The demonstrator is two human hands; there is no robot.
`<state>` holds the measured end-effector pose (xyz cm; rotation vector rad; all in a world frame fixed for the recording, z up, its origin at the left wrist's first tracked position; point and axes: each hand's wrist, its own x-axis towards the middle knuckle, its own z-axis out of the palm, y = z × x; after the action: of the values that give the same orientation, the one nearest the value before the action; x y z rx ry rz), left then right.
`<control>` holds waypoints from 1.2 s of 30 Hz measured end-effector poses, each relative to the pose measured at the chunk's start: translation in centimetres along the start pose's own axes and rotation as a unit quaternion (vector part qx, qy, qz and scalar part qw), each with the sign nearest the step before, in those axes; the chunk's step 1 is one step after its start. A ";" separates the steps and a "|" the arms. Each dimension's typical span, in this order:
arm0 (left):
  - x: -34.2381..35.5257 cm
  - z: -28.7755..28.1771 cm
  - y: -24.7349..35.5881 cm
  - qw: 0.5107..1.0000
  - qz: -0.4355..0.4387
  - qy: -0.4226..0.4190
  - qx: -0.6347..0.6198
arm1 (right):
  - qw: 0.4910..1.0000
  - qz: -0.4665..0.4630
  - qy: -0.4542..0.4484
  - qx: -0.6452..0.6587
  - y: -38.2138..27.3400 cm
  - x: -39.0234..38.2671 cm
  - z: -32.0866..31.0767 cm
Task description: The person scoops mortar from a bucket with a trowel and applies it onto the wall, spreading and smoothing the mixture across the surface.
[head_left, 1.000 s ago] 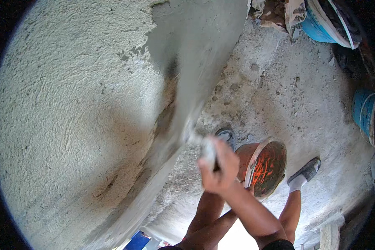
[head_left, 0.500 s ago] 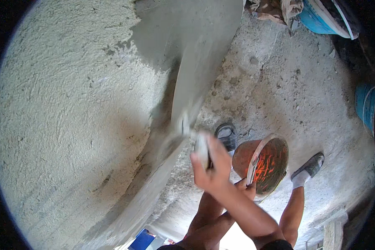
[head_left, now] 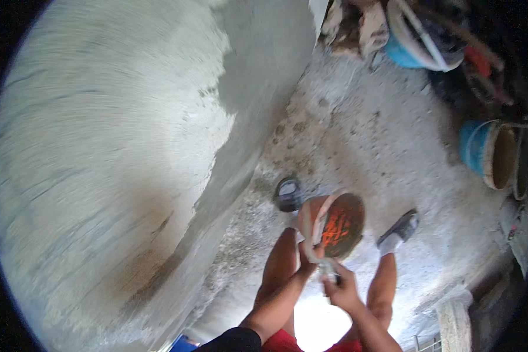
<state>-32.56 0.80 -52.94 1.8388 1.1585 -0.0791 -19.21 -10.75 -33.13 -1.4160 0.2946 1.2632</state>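
A worn bucket (head_left: 351, 218) with an orange-streaked inside hangs or stands between my legs; which, I cannot tell. My left hand (head_left: 311, 256) is closed on its pale handle (head_left: 324, 216), close to the near rim. Just right of it, my right hand (head_left: 342, 288) grips a pale, short-handled tool (head_left: 328, 270), held low by the bucket's near edge. Motion blur and my fingers hide the tool's exact kind.
To the left rises a rough pale wall (head_left: 117, 135) with a smooth grey plastered strip (head_left: 258, 64). Blue buckets (head_left: 477, 146) and crumpled sacks (head_left: 372, 26) stand along the far right of the dusty concrete floor (head_left: 358, 129). My sandalled feet (head_left: 288, 193) flank the bucket.
My right hand has drawn back from the wall with the pale tool, down and right to the bucket's near edge. My left hand keeps hold of the handle. The view has shifted.
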 end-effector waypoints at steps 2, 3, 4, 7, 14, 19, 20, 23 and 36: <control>-0.9 -1.7 5.1 0.996 0.053 -0.053 0.057 | 0.982 0.138 0.129 0.004 0.9 -5.6 -7.9; -1.7 -3.1 6.7 0.998 0.029 -0.056 0.016 | 0.973 0.128 0.190 -0.011 1.6 -8.4 -11.1; -2.7 -4.2 8.4 0.998 0.006 -0.061 -0.028 | 0.960 0.117 0.252 -0.025 3.0 -11.4 -14.6; -5.5 -9.7 18.8 0.990 -0.004 -0.129 0.055 | 0.875 0.197 0.441 -0.032 10.7 -23.4 -24.3; -9.9 -19.7 29.6 0.993 0.113 -0.006 0.031 | 0.911 0.192 0.316 0.182 4.7 -37.0 -25.1; -12.4 -25.3 41.7 0.973 0.231 0.005 -0.025 | 0.996 0.033 0.084 -0.018 -12.8 -40.5 -17.7; -12.0 -25.6 44.1 0.970 0.240 0.008 -0.027 | 0.994 0.007 0.049 -0.095 -15.1 -40.4 -16.9; -14.0 -28.5 48.3 0.929 0.367 0.030 -0.030 | 0.878 -0.234 0.109 -0.403 -23.6 -40.6 -11.3; -20.7 -38.1 58.8 0.875 0.401 -0.086 -0.258 | 0.642 -0.397 0.264 -0.600 -37.7 -42.2 -0.8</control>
<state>-15.62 7.25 17.82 1.6359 0.1825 0.4890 -6.11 -19.37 21.20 -2.6032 -0.9328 0.0952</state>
